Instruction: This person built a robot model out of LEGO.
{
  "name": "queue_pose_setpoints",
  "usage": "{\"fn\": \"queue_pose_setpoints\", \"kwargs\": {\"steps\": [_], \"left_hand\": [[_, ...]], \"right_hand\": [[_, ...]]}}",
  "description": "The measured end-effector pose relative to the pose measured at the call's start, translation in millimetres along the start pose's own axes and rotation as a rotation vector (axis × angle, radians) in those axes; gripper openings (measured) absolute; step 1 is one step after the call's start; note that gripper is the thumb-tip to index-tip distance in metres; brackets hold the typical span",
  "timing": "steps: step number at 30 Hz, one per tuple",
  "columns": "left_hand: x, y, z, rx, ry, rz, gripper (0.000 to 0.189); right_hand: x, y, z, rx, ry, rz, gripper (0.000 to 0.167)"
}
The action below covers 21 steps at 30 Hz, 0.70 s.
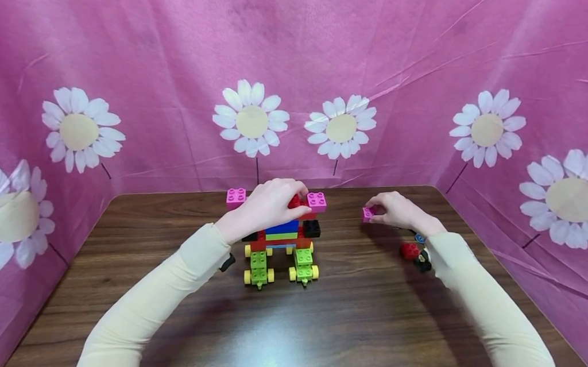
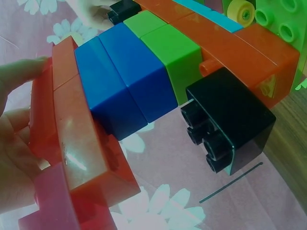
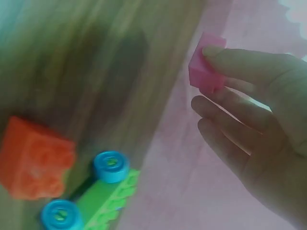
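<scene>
In the head view a model of toy building bricks stands on the table, with two green wheeled bases (image 1: 303,257) at the bottom. Above them are orange-red bricks, blue bricks (image 2: 134,72) and a black brick (image 2: 230,115) sticking out at the side. My left hand (image 1: 272,202) reaches over the top and grips the red brick (image 2: 42,112) there, thumb on one side and fingers on the other. A pink brick (image 1: 317,201) sits at each top end. To the right, my right hand (image 1: 398,210) pinches a loose pink brick (image 3: 207,64) between thumb and fingers.
Near my right forearm lie a loose red brick (image 3: 36,158), a green piece with blue wheels (image 3: 108,194) and a small black piece (image 1: 422,261). A pink cloth (image 1: 272,35) with daisies hangs round the wooden table (image 1: 367,322).
</scene>
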<state>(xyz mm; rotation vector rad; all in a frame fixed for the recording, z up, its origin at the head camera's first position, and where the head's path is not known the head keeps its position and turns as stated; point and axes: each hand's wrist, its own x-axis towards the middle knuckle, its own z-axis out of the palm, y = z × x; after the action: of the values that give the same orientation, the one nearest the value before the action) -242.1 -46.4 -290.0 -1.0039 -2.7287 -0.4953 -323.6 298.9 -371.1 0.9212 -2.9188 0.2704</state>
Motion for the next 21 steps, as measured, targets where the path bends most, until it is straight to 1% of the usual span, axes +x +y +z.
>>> {"fn": "queue_pose_setpoints", "kwargs": {"steps": [6, 14, 21], "left_hand": [[0.8, -1.0, 1.0, 0.009, 0.005, 0.001, 0.036], [2.3, -0.2, 1.3, -0.011, -0.013, -0.019, 0.037], [4.5, 0.7, -1.6, -0.060, -0.013, -0.028, 0.038]], "right_hand": [[3.3, -20, -16, -0.015, 0.032, -0.051, 0.030], [7.0, -47, -36, -0.018, 0.103, -0.162, 0.030], [8.2, -73, -56, -0.032, 0.104, -0.216, 0.033]]}}
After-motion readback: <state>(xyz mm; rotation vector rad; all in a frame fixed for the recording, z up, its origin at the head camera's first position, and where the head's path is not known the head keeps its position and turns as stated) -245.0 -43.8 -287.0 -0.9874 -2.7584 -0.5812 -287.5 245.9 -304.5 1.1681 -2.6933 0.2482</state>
